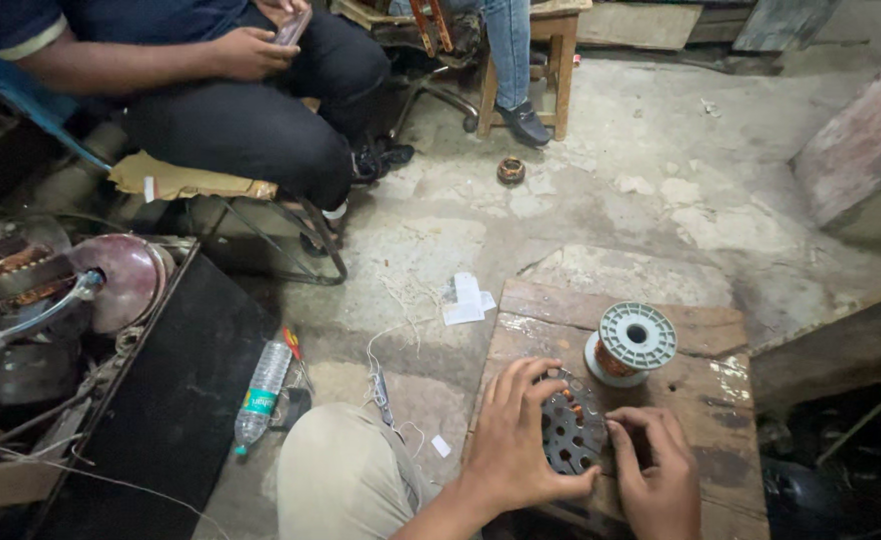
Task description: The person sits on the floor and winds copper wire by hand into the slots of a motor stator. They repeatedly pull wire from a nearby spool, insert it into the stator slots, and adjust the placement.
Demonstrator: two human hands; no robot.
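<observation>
A round metal stator core (573,428) with slots and bits of copper wire lies on a low wooden board (721,400). My left hand (517,436) is wrapped over its left side, fingers spread across the top and thumb under its near edge. My right hand (655,470) presses on its right edge with bent fingers. Just beyond the core stands a grey plastic spool (632,343) wound with copper wire. My knee in beige trousers (346,470) is to the left of the board.
A plastic water bottle (262,391) and a red-handled tool (295,346) lie on the concrete floor. A black box (161,400) with motor parts (111,275) sits at left. A seated person (251,100) holds a phone; a wooden stool (551,50) stands behind.
</observation>
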